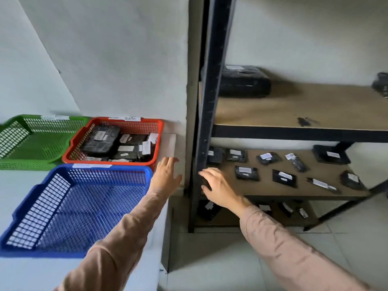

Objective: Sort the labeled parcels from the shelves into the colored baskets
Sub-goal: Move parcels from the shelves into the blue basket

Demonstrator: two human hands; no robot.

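Observation:
My right hand (218,187) reaches onto the middle shelf (264,187) just behind the black post, and its fingers and thumb curl round a small black parcel (206,183), mostly hidden under the hand. Several more black parcels with white labels (246,173) lie spread over this shelf. My left hand (167,173) hovers open, fingers spread, over the counter just right of the red basket (156,124), which holds several labeled parcels. The blue basket (42,185) in front of it and the green basket (12,122) to the left hold nothing.
The shelf's black upright post (210,101) stands between my two hands. A large black parcel (243,82) sits on the upper shelf, and more small parcels (207,208) lie on the bottom shelf. The white counter's edge (165,227) runs beside the rack over a tiled floor.

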